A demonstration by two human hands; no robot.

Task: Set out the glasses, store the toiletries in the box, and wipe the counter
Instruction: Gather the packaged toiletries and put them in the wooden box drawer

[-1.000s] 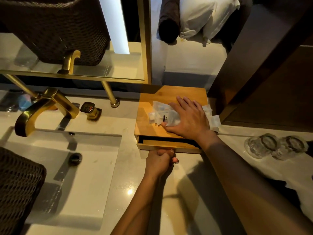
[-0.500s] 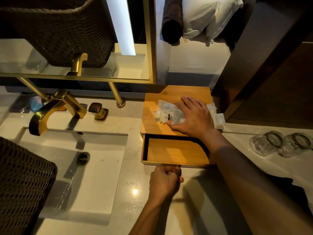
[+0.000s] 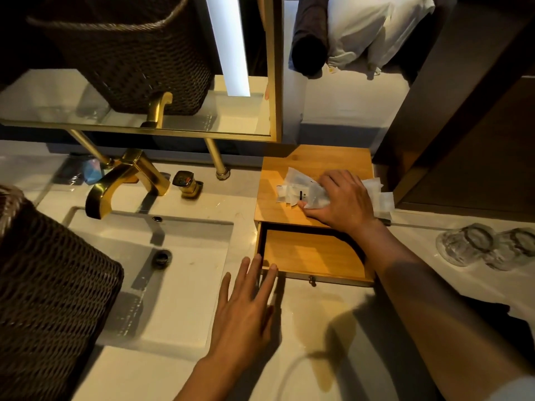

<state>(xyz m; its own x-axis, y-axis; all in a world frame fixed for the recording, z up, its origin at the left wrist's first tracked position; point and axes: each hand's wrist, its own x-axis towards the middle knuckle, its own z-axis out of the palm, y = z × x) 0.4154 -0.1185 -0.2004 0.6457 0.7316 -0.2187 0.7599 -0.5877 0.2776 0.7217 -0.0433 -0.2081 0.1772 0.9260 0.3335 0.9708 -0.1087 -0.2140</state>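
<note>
Your left hand (image 3: 246,308) hovered flat at the drawer's near corner, fingers spread and holding nothing. The drawer (image 3: 311,256) of the wooden box (image 3: 315,172) stood pulled out and empty, its small knob (image 3: 312,281) facing you. Beyond it, your right hand (image 3: 344,201) pressed on the packets (image 3: 298,189) heaped on the box's lid, fingers curling around them. These looked light, soft and slippery, likely to slide apart, so gathering them from the edges seemed wise. Two glasses (image 3: 486,246) waited on the counter (image 3: 185,377) to the right.
</note>
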